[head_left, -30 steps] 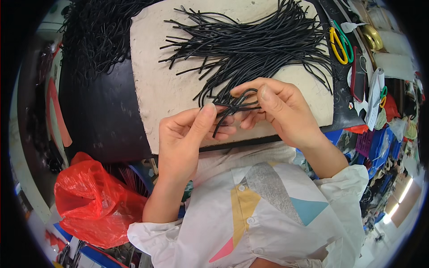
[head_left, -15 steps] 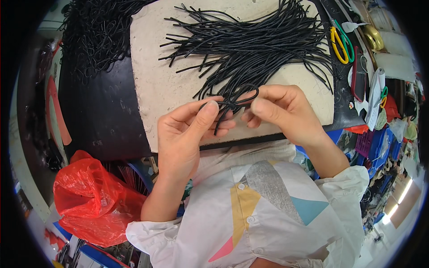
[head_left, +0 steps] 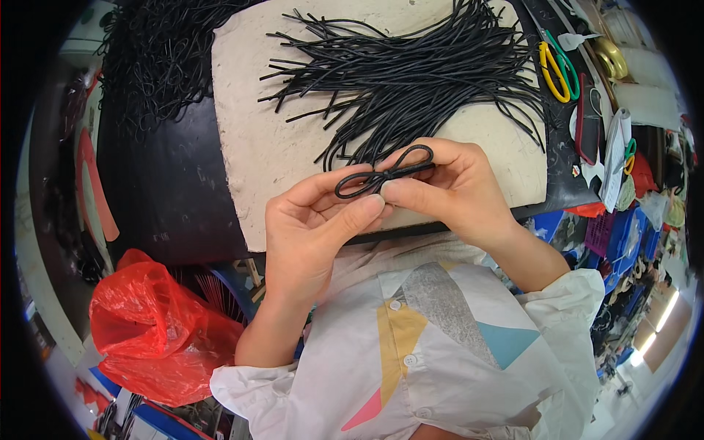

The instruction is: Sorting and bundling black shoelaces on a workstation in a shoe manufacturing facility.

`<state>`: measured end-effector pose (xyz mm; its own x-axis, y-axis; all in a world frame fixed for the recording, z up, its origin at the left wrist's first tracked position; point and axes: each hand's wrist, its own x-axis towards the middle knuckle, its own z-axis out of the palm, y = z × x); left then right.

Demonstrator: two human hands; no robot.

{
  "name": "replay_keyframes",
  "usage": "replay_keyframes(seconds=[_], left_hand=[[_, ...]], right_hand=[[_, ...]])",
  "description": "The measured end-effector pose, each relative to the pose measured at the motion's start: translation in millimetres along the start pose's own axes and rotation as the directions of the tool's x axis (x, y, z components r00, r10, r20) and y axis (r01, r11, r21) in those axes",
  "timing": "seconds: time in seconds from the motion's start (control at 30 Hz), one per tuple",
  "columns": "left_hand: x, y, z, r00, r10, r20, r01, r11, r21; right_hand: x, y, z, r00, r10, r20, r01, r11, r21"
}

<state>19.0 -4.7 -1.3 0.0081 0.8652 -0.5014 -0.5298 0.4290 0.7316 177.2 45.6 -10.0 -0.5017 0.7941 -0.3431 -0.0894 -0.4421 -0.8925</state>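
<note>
A black cord bow (head_left: 400,172) with two loops is held up between both hands, over the near edge of the pale board. My left hand (head_left: 315,216) pinches it from the left, thumb and fingers closed near its middle. From the other side my right hand (head_left: 455,191) grips it, its thumb tip pressed at the knot. One loop points left and the other up to the right. The cord's ends are mostly hidden by my fingers. Just beyond lies a spread bundle of cut black cords (head_left: 418,73).
The pale board (head_left: 246,132) lies on a black work surface (head_left: 165,198). A tangled heap of black cord loops (head_left: 158,59) is at the far left. Scissors with yellow and green handles (head_left: 555,72) lie at the right. A red plastic bag (head_left: 158,330) stands at the lower left.
My hands have come closer together at the cord's middle. The cord, a loose crossing with a hanging end before, now shows two clear loops. The bundle lies as before.
</note>
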Motion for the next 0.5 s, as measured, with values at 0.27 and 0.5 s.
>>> replay_keyframes(seconds=[0.27,0.5], left_hand=[[-2.6,1.7,1.1,1.0,0.017,0.017,-0.017,0.998,0.056],[-2.8,0.0,-3.6,0.999,-0.001,0.035,-0.002,0.998,0.064]], right_hand=[[-2.3,1.2,4.2,0.998,0.051,-0.025,-0.049,0.994,0.1],[-2.8,-0.6,6.1,0.995,0.101,0.017,-0.102,0.969,0.224]])
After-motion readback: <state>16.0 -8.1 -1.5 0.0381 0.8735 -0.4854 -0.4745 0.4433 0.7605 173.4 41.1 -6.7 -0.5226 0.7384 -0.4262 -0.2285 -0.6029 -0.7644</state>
